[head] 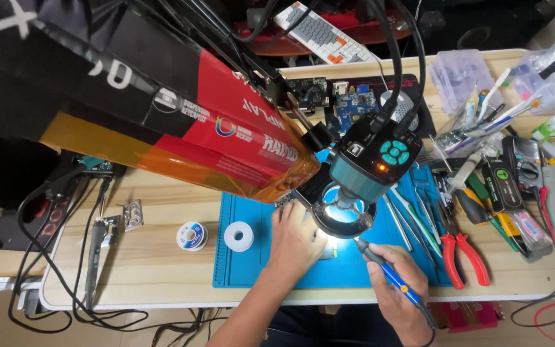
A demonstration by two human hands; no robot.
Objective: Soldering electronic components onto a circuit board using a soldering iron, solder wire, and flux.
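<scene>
Gripping soldering iron [390,277], right hand [398,288] fist-closed; left hand [295,239] flat on mat [245,270].

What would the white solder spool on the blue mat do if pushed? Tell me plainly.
The white solder spool lies flat on the blue mat, so it would probably slide, not roll. It looks small and likely light. On edge, its round rims might roll.

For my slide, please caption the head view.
Right hand holds a soldering iron under the microscope; left hand rests on the mat.
</scene>
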